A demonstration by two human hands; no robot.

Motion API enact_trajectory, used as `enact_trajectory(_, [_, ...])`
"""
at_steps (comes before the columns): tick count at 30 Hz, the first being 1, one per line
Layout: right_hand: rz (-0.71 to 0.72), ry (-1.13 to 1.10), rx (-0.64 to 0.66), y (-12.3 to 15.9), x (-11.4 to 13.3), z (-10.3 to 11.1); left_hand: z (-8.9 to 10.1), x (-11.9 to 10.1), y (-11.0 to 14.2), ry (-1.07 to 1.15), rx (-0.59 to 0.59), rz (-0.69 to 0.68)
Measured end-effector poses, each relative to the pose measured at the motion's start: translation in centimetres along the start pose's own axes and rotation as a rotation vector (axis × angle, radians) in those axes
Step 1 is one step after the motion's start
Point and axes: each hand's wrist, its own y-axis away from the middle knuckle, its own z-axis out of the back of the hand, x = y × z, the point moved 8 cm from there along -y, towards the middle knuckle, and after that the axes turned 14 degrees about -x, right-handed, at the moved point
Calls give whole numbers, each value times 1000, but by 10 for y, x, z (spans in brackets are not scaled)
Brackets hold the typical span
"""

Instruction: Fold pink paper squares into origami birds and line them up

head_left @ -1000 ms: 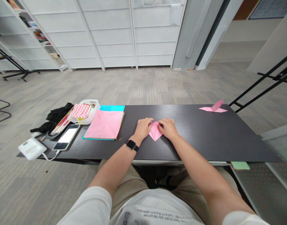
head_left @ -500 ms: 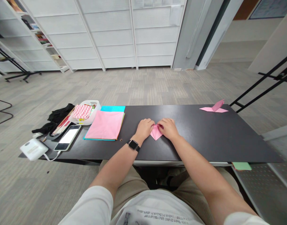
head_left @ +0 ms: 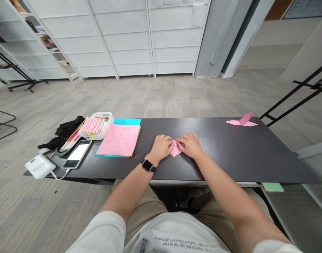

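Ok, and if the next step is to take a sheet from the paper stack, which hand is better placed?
Probably the left hand: it lies between the paper stack and the right hand, so nearer. Both hands are on the small folded pink paper, though.

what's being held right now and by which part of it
The pink paper, by its upper side edges: left hand on one, right hand on the other.

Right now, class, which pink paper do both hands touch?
The small folded paper in the middle; the flat sheet at left and winged piece at far right lie untouched.
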Motion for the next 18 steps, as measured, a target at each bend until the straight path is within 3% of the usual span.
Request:
enact_trajectory(9, [-35,87,-33,-4,-2,-5,-6,-4,-8,-122,-15,47])
enact_trajectory(15, [-221,140,-132,2,-32,10,-9,-3,-7,-129,-4,62])
enact_trajectory(18, [-220,94,-171,2,-38,14,-10,-3,-7,-114,-8,67])
